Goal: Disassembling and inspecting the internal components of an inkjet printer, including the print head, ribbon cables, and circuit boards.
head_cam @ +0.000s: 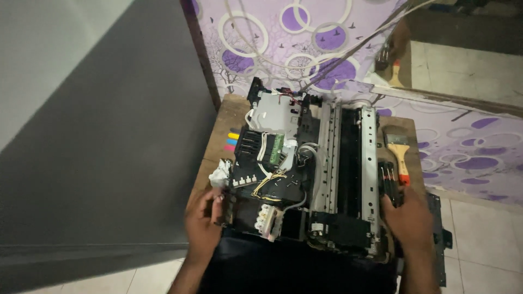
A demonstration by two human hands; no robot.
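**Black printer, opened up, gripped at both sides**

Black and stripped of its cover, the printer [305, 174] sits on a small wooden table [231, 109] against a purple wall. The left hand [204, 223] curls round its near left corner, fingers closed on the edge. The right hand [408, 220] presses its right side; its fingertips are hidden. A paintbrush [399, 152] lies beside it. The printer's near edge is lost in shadow.

A: Pretty dim shot you've got, light seems to come from above and ahead, with the wallpaper [327, 38] brightest.

B: Yeah, your hands go dark and soft, left edge is just murky grey shadow.
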